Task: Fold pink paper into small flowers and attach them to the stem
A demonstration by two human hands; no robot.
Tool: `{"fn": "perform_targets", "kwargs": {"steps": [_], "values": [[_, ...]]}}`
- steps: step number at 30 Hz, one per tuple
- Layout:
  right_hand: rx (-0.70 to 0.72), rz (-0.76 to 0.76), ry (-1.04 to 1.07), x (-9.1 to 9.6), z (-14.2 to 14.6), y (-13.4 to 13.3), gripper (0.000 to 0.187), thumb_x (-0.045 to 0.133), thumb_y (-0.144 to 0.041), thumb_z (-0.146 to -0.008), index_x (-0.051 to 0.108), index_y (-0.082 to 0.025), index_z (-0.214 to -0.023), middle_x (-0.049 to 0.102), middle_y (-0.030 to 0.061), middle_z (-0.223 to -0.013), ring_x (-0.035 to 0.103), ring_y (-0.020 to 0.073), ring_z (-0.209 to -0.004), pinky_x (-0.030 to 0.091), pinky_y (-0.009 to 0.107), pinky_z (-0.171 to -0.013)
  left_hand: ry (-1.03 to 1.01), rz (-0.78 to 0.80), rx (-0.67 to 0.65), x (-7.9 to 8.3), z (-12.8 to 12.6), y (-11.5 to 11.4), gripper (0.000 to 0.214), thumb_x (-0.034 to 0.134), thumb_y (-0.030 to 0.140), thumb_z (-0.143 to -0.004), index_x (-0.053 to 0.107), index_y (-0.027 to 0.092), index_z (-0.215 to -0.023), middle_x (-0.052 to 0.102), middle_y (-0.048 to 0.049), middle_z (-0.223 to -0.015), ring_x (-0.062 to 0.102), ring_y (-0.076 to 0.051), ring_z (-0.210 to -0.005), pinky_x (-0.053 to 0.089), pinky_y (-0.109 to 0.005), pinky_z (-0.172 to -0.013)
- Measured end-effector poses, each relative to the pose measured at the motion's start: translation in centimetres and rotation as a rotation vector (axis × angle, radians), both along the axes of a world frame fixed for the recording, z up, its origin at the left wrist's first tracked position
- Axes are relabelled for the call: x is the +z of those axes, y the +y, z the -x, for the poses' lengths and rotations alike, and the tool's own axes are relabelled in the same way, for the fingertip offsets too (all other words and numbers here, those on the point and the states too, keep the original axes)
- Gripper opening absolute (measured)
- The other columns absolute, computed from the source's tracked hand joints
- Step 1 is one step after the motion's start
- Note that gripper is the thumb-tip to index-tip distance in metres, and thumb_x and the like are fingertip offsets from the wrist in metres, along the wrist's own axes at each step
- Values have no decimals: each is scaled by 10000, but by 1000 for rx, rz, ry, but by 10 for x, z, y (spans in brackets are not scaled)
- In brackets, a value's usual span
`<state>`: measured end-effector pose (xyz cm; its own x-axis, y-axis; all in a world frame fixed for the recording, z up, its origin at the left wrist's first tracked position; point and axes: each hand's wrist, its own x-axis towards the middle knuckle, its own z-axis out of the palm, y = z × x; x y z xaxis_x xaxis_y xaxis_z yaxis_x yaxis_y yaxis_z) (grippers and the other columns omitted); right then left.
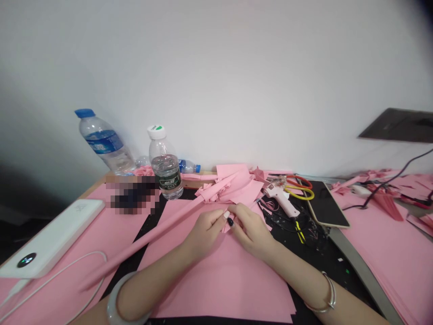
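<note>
My left hand and my right hand meet at the middle of the table, fingers pinched together on a small folded piece of pink paper. Both hands rest on a large pink sheet. A long rolled pink paper tube runs from near my left hand toward the lower left. Just beyond my fingers lies a pile of folded pink paper pieces.
Two water bottles stand at the back left, a third lies behind. A white power bank with cable sits left. A glue gun, scissors and a phone lie right, with more pink sheets.
</note>
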<state>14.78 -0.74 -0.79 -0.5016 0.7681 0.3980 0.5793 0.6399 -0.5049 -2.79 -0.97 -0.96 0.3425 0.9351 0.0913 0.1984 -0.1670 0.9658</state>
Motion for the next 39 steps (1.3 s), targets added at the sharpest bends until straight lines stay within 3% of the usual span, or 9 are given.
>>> {"fn": "perform_targets", "kwargs": {"steps": [5,12,21,28,35,39], "values": [[-17,26,-33,1,1,0,60,448,-211,-931,491,-218,-891,552,15,-789,527,177,-651,385,280,-585,-27,-1,-12,0,0,0,401,414,418,-936,311,231,-597,319,48,-572,315,-130,-558,246,-286,-535],[-5,33,-28,-1,2,1,92,419,-190,-942,506,-220,-933,574,17,-805,557,180,-694,399,269,-620,-22,-2,18,1,0,1,402,410,397,-947,341,226,-590,344,46,-561,335,-128,-552,251,-284,-529],[-24,82,5,-6,2,-1,197,409,-250,-960,374,-236,-767,481,-25,-642,458,157,-550,288,258,-534,-9,-53,5,-3,0,1,412,415,418,-960,294,228,-614,309,45,-584,297,-122,-560,231,-281,-519],[27,129,124,-5,3,-2,221,347,-243,-1007,419,-230,-799,514,-11,-671,481,159,-587,334,262,-571,46,-123,12,-3,-1,0,381,373,394,-994,319,233,-652,362,34,-613,349,-142,-587,274,-295,-555],[33,112,153,-7,4,1,248,339,-179,-970,323,-244,-731,440,-36,-596,417,145,-519,293,255,-515,37,-150,9,-4,-1,-1,347,366,326,-1009,359,229,-675,420,35,-632,392,-143,-594,317,-293,-563],[15,73,132,-8,4,2,240,341,-154,-951,313,-246,-731,443,-36,-589,423,143,-508,292,253,-503,28,-133,13,-3,-1,0,361,389,375,-998,354,228,-670,386,45,-611,376,-135,-580,307,-282,-545]]}}
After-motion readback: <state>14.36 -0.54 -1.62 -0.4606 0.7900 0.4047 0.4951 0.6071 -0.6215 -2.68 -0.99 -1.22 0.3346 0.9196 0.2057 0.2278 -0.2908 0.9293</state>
